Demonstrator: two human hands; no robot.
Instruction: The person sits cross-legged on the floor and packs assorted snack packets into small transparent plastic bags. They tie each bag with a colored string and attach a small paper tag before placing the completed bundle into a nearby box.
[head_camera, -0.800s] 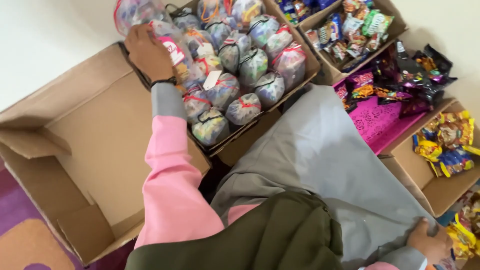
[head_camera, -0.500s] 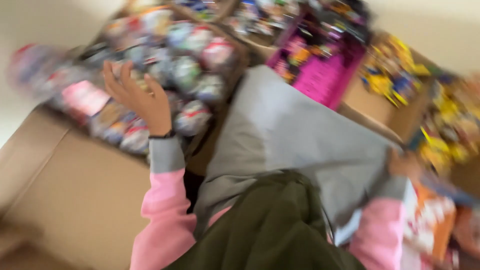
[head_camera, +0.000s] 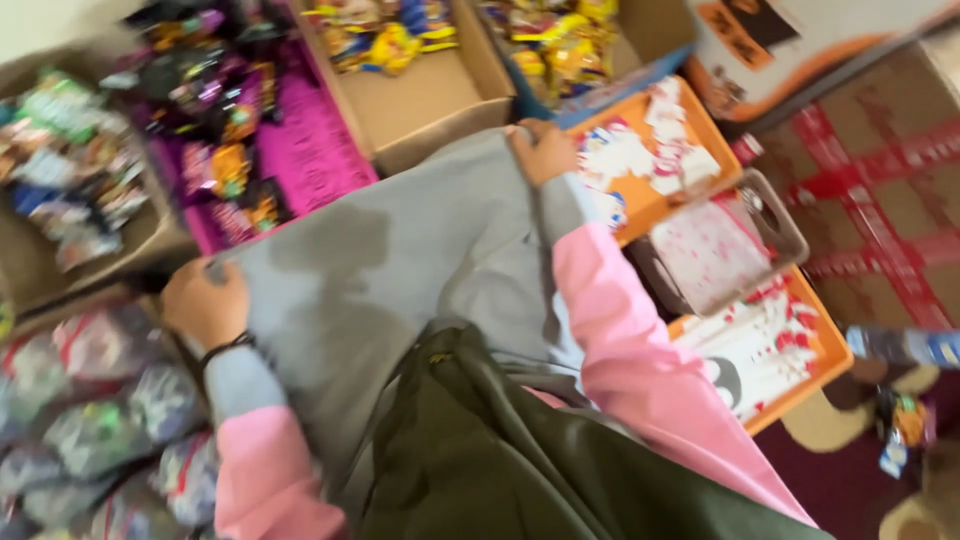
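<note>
Both hands are gripping the grey bag (head_camera: 400, 290), the left hand (head_camera: 205, 303) clenching its near-left edge and the right hand (head_camera: 545, 150) pinching its far corner, stretching it over the lap beside the boxes of sweets (head_camera: 420, 95).

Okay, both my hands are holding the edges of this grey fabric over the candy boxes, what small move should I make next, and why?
Probably pull the grey fabric taut. The left hand and right hand each grip an edge, and the cloth between them looks slack and creased.
</note>
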